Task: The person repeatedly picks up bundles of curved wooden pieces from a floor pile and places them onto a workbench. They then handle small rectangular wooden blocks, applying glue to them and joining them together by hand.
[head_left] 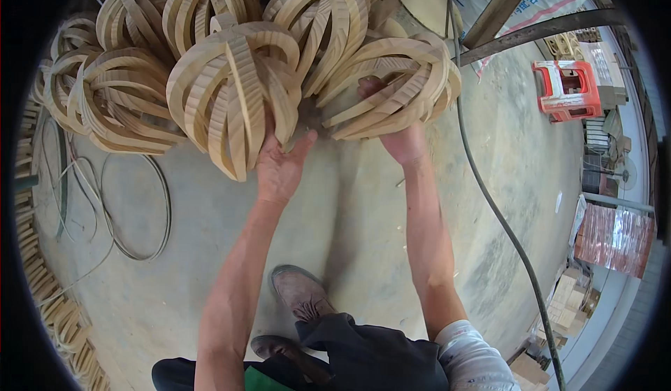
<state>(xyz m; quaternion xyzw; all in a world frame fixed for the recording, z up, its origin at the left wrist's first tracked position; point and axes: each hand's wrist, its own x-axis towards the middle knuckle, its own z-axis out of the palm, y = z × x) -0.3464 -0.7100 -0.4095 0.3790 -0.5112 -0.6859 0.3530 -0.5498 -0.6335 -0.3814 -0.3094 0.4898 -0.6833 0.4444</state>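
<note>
The left hand [281, 171], palm up, thumb spread, touches a round, pale-slatted wooden frame [244, 101], grip unclear; the right hand [403, 143] grasps a second pale wooden frame [419, 90].

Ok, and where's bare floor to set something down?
Mostly bare floor shows between the cable loops and left arm; between it and the right arm, beyond the front shoe; and between the right arm and black hose. It's crowded up top, where wooden frames bunch around the left hand and right hand.

Fisheye view downward from the head
</note>
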